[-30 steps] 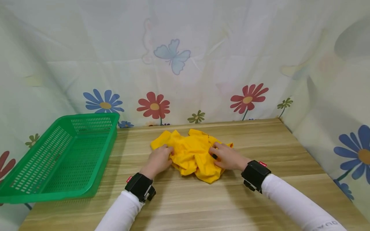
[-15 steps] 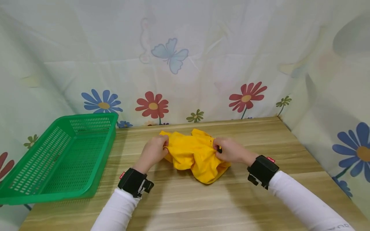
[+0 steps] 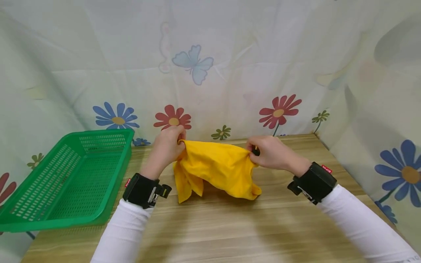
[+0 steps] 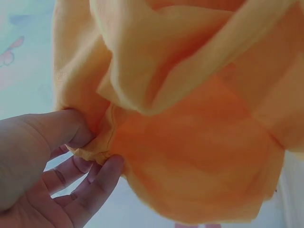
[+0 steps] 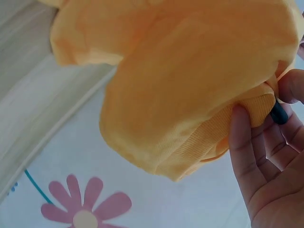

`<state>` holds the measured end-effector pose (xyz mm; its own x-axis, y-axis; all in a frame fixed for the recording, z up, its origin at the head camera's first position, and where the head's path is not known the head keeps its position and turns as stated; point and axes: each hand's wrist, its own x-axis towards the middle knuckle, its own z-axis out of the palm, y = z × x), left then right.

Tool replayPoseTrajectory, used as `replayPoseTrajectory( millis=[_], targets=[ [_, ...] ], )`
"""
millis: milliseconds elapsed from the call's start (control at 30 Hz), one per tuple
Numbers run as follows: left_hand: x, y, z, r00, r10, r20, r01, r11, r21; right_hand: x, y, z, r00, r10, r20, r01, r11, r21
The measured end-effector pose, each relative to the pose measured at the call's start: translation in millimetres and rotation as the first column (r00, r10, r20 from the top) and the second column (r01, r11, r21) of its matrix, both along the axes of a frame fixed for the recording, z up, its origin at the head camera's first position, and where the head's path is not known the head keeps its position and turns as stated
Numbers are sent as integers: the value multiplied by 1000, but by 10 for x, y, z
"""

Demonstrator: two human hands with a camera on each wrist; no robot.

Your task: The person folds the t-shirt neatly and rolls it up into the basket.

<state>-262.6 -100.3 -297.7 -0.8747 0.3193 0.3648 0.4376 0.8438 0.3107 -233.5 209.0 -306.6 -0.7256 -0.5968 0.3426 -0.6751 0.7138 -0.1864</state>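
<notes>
A yellow shirt (image 3: 220,164) with a ribbed edge hangs in folds between both hands, held up off the table, though I cannot tell whether its lowest folds touch it. My left hand (image 3: 166,149) pinches its upper left corner; in the left wrist view the thumb and fingertips grip a seamed edge of the cloth (image 4: 190,152). The upper right corner is pinched by my right hand (image 3: 273,153). In the right wrist view, those fingers hold the shirt beside its ribbed band (image 5: 204,137). A small dark piece (image 5: 279,112) shows among the right fingers; its kind is unclear.
On the left of the wood-patterned table (image 3: 223,233) stands a green plastic basket (image 3: 115,182) with slotted walls. A flower-printed curtain (image 3: 227,91) encloses the back and sides. Each wrist wears a black strap with a camera.
Both hands have pinched the crumpled shirt and lifted it from the table. They have moved up and farther apart, so the cloth now stretches and hangs between them.
</notes>
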Motion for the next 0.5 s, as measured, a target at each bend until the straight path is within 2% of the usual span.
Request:
replayPoseTrajectory(
  millis=[100,200,367,500],
  targets=[
    [-55,90,42,1000,-12,-14,12,1000,4,2,82,33,999,-39,2,39,999,3],
    [-119,206,31,999,-27,-18,27,999,18,-17,186,12,997,-77,19,77,997,6],
    [-224,408,-81,997,-67,-25,68,996,61,-75,397,-98,986,-157,63,156,988,18],
    [-254,517,-196,993,-112,-29,113,992,56,-119,578,-218,969,-232,86,229,972,42]
  ],
)
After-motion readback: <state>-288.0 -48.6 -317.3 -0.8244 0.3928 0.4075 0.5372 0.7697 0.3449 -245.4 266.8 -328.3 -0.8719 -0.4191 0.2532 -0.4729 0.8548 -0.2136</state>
